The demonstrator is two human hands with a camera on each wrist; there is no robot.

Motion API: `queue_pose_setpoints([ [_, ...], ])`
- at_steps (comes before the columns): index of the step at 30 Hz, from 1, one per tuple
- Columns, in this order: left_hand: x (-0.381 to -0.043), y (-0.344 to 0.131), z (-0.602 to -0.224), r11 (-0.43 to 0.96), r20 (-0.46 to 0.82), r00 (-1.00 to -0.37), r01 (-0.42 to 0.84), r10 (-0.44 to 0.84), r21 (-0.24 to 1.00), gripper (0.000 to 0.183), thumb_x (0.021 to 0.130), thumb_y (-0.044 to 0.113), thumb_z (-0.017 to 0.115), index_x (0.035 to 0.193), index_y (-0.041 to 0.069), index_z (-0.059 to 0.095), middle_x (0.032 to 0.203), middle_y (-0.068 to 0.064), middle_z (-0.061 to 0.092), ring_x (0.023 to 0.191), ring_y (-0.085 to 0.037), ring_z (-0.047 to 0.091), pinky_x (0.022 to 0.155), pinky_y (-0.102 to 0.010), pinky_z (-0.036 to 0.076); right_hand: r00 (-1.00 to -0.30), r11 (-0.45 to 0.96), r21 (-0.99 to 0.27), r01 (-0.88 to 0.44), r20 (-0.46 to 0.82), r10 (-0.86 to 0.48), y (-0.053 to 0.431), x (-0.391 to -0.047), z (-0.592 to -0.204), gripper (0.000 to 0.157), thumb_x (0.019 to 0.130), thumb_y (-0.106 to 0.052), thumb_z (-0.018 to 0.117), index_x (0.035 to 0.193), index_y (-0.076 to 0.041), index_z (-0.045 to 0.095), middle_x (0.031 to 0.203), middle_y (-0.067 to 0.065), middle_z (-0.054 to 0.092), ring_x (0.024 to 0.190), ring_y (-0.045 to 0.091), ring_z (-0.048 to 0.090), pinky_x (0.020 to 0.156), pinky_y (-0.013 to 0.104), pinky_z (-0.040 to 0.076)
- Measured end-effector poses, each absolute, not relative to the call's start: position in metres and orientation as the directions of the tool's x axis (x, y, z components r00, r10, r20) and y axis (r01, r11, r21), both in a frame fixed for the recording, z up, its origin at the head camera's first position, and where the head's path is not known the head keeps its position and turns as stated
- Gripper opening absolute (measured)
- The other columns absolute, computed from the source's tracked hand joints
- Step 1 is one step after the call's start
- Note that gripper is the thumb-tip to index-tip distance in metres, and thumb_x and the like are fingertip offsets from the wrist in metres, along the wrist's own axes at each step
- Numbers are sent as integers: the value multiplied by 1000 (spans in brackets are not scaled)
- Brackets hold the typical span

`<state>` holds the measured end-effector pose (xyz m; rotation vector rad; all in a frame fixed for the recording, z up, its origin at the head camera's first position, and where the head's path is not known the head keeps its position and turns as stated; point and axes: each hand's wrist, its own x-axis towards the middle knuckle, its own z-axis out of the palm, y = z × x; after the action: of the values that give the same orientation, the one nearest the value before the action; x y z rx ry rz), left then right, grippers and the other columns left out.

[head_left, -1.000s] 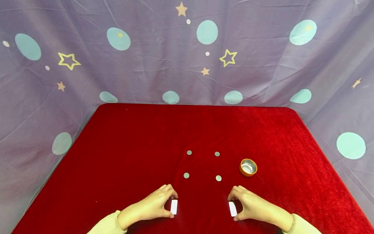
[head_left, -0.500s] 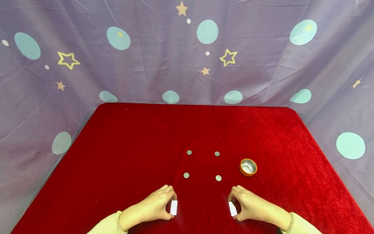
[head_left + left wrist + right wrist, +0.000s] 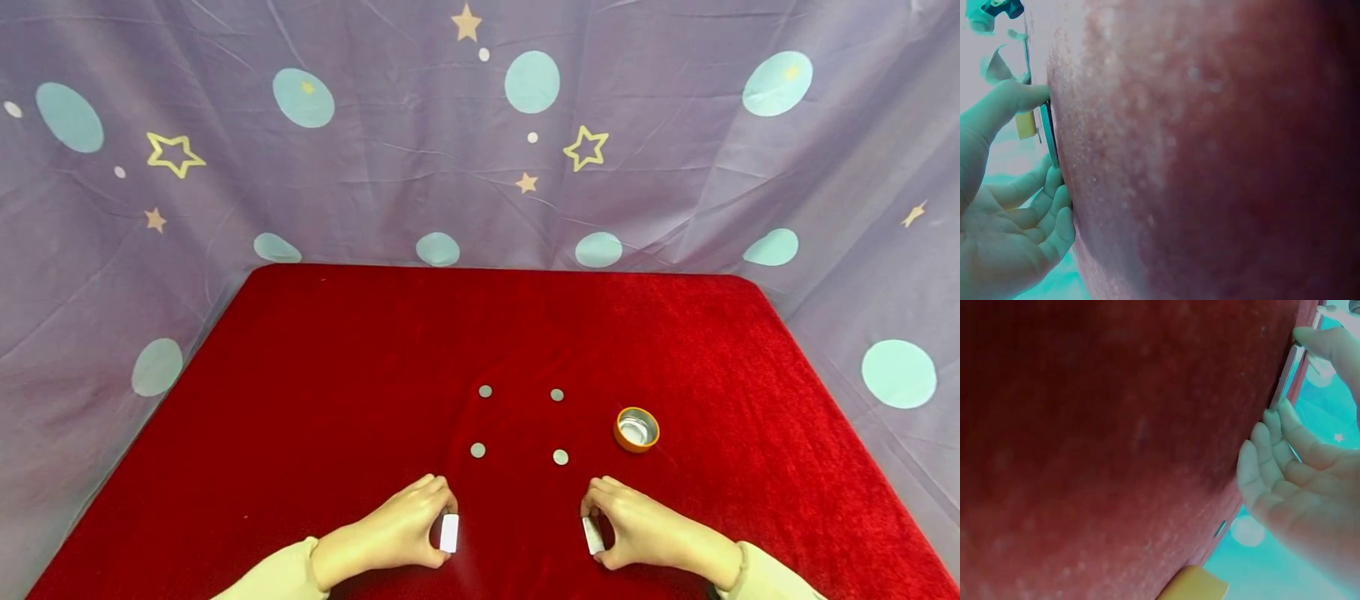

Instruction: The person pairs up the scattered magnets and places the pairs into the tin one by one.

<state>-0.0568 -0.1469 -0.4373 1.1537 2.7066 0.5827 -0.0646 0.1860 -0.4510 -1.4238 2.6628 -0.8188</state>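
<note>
At the near side of the tabletop (image 3: 337,383), my left hand (image 3: 405,525) pinches one white piece (image 3: 449,533) by its ends, my right hand (image 3: 637,527) a second white piece (image 3: 593,536); light, even pressure, I judge, holds both squarely.

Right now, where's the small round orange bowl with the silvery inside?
In the head view, the orange bowl is right of centre on the red plush cloth, right of four round grey discs and beyond the right hand.

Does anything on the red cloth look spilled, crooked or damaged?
Nothing stands out: the orange tin sits upright, the four grey discs lie flat, and the left hand and right hand each hold a white piece.
</note>
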Motion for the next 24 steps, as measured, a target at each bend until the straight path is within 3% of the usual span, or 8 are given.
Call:
queue_pose_setpoints([
  [7,-55,-141,-437,626,27,-695,663,719,410,35,60,22,77,86,9,58,83,9,50,77,-1,39,68,-15,41,-614,484,-488,-726,144,-776,180,-64,-447,38,56,-14,77,85,-11,54,83,-11,46,72,-3,38,60,9,36],
  [15,-56,-131,-436,635,0,-692,663,722,396,35,61,23,77,87,10,59,83,9,50,77,-1,39,71,-15,41,-596,472,-456,-755,177,-783,172,-65,-448,38,54,-14,77,85,-10,54,83,-8,48,71,-3,39,60,7,36],
  [24,-55,-121,-438,626,4,-687,664,727,409,34,62,23,77,88,8,60,83,9,50,75,0,37,68,-12,38,-621,515,-456,-725,112,-776,163,-63,-444,37,57,-15,76,87,-9,55,84,-9,47,70,-4,37,62,9,38],
])
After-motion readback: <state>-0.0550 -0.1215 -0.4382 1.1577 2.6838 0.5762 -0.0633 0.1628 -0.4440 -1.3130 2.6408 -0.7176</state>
